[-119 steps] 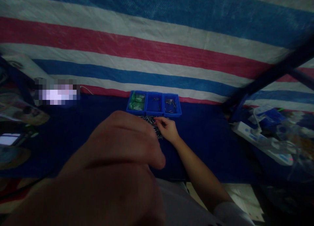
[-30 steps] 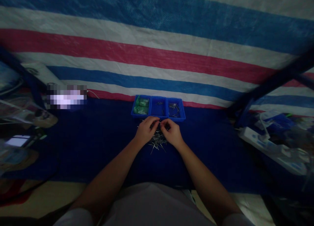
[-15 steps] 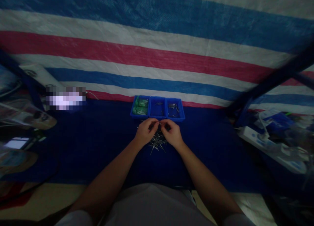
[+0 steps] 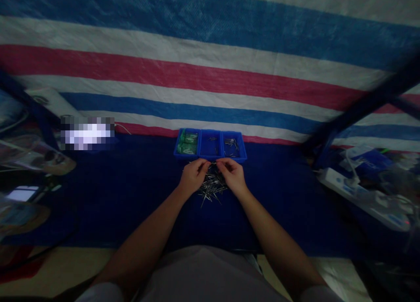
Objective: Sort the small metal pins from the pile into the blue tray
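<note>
A pile of thin metal pins [image 4: 211, 189] lies on the dark blue tabletop [image 4: 131, 188] between and below my hands. My left hand [image 4: 194, 174] and my right hand [image 4: 232, 174] are closed in pinches over the top of the pile, holding a thin metal pin [image 4: 212, 163] between them, one end in each. Just beyond stand three joined blue bins: the left bin [image 4: 176, 151] holds green bags with pale items, the middle bin [image 4: 210, 153] a few pins, and the right bin [image 4: 244, 153] several short pins.
A power strip [image 4: 361, 201] with plugs and bagged items lies at the right. To the left are a bright pixelated patch [image 4: 87, 133], a phone [image 4: 22, 192] and plastic bags. A striped sheet [image 4: 210, 83] hangs behind, and blue frame bars rise at both sides.
My fingertips have moved slightly apart, and the pin between them now shows more clearly. More of the pile is visible below my hands.
</note>
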A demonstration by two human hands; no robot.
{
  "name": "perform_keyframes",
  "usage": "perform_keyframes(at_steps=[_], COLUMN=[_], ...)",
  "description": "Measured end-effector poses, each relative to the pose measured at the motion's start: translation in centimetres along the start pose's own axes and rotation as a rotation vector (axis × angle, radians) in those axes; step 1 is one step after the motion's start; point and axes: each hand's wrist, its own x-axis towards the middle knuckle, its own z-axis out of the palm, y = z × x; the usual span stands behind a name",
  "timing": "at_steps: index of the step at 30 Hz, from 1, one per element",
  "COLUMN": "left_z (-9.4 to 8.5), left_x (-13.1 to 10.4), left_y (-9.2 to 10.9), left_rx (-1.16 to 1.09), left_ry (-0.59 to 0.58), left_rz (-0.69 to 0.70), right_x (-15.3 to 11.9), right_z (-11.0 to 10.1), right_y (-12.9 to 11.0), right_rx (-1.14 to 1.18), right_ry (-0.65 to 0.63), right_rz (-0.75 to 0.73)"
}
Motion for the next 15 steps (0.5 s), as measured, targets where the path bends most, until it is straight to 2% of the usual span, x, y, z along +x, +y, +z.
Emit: perform_keyframes(at_steps=[9,15], left_z=[0.15,0.26], left_x=[-0.02,-0.06], left_y=[0.19,0.01], left_rx=[-0.081,-0.064], left_ry=[0.065,0.051], left_rz=[0.010,0.004], right_x=[0.01,-0.03], right_z=[0.14,0.01], right_y=[0.05,-0.10], right_rx=[0.110,0.118], right_ry=[0.063,0.083], right_rz=[0.051,0.050])
